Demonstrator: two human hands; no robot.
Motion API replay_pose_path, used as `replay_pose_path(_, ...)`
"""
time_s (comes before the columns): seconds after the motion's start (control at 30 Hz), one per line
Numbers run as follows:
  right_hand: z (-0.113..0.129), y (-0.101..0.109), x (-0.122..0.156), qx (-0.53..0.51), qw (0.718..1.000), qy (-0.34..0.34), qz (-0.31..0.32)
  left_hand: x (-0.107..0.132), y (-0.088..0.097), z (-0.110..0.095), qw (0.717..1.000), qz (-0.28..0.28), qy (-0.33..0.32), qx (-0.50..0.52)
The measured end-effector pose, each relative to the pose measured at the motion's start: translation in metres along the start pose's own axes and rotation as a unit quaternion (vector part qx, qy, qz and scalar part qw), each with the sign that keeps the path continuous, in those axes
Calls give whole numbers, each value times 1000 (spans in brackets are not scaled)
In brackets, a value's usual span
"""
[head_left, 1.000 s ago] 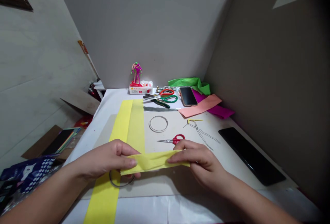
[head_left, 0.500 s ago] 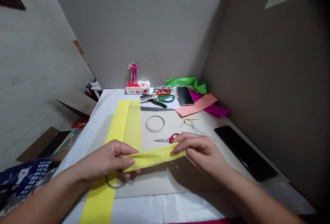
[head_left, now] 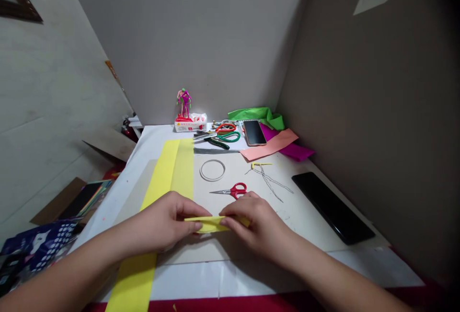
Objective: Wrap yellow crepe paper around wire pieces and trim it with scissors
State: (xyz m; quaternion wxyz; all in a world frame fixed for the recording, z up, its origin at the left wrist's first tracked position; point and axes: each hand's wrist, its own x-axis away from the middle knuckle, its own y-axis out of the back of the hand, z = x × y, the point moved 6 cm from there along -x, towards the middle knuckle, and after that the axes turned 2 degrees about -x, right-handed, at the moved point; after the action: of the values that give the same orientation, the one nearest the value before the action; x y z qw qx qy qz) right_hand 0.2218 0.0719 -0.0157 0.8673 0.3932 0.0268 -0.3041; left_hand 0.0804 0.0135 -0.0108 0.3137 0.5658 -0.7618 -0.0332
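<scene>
A small folded strip of yellow crepe paper [head_left: 210, 225] is stretched between my two hands above the grey board [head_left: 212, 253]. Its left end is pinched by my left hand [head_left: 171, 223], thumb in front. My right hand [head_left: 261, 223] grips the strip farther right, its fingers covering that end. Just beyond my right hand lie small scissors with red handles [head_left: 230, 191]. A long yellow crepe paper sheet [head_left: 160, 173] runs under my left forearm. Past the scissors rests a coil of thin wire [head_left: 212, 170]. Twisted grey wires with a yellow-wrapped top [head_left: 264, 166] lie to the right.
A black tray-like object [head_left: 332, 206] lies at the right. Toward the back are green-handled scissors [head_left: 230, 136], a phone [head_left: 255, 132], salmon paper [head_left: 269, 145], green paper [head_left: 257, 114] and a tissue pack [head_left: 192, 122] with a small wire figure [head_left: 184, 103] by it.
My hands have come closer together, and less of the yellow strip shows between them. The right hand has moved lower and left. A wire ring below my left hand is now out of sight.
</scene>
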Motion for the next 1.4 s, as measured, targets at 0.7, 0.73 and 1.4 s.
replay_pose_path(0.7,-13,-3,10,-410,890,-180,-87,-11,-6,-31,989,-80,-108,62)
replay_pose_path(0.73,-13,4,9,-373,906,-164,-118,-12,-6,-31,988,-72,-114,75)
replay_pose_path(1.4,10,15,9,-152,970,41,-184,-14,-30,-7,981,97,-84,146)
